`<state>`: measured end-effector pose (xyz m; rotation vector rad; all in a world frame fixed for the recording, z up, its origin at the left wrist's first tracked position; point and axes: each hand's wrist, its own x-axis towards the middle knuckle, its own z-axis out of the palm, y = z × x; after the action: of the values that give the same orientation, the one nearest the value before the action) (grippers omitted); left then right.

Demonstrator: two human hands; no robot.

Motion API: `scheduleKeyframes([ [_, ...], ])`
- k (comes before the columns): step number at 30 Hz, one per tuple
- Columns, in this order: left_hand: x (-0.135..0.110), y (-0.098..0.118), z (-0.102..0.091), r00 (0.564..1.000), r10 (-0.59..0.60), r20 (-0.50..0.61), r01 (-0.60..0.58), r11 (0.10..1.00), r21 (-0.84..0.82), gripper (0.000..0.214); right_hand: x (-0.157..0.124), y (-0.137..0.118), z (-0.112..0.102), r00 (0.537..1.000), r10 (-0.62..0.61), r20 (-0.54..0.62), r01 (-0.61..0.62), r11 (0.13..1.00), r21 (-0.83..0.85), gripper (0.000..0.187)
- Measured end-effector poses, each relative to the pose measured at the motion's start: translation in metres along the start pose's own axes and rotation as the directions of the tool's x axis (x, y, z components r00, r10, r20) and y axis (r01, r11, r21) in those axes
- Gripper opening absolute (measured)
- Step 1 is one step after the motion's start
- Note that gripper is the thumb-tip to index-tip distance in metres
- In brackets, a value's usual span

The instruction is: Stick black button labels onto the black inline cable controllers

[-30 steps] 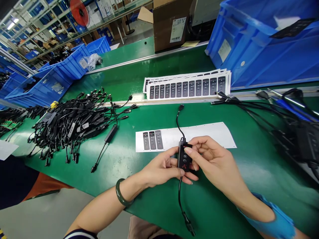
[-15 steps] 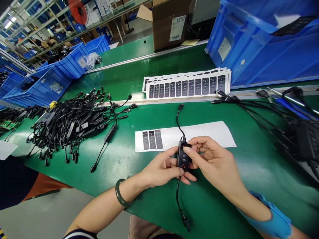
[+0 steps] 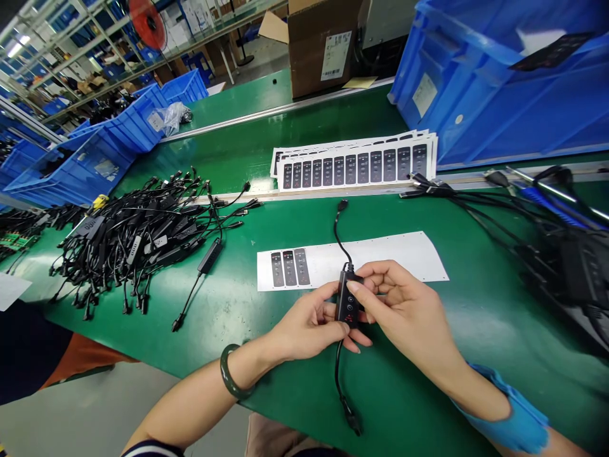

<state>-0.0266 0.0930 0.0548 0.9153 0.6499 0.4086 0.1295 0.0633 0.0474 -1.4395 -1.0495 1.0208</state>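
- The left hand grips a small black controller from its left side, thumb along the lower edge.
- The right hand pinches the same controller from the right, fingertip pressing on its face, which already seems to carry a button label.
- The controller is held just above the green table, its cable trailing away and toward the person.
- Just behind the controller lies a label sheet: three labels remain, the rest peeled off.
- Further behind, full sheets wait.
- Well left of the controller, a pile of cables lies on the table.
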Motion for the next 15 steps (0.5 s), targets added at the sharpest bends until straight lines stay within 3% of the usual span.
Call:
scheduleKeyframes([
  [5,-0.0006,0.0021,-0.0003,1.000,-0.008,0.007,0.008,1.000,-0.013,0.055,0.0076,0.0032,-0.0058,0.997,0.069,0.023,-0.069,0.997,0.014,0.062],
  [10,-0.0021,0.0044,-0.0025,0.997,-0.032,0.065,0.034,0.999,-0.033,0.055,0.0059,0.0004,-0.0067,0.952,0.117,0.282,-0.087,0.989,-0.116,0.093],
  [12,-0.0017,0.0040,-0.0035,0.997,-0.037,0.062,0.039,0.999,-0.028,0.058,0.0036,0.0002,-0.0041,0.940,0.115,0.322,-0.085,0.991,-0.106,0.086],
  [15,0.0001,0.0033,-0.0039,0.999,-0.013,0.046,0.012,1.000,0.010,0.050,0.0022,0.0011,-0.0004,0.945,0.097,0.311,-0.073,0.994,-0.087,0.043],
])
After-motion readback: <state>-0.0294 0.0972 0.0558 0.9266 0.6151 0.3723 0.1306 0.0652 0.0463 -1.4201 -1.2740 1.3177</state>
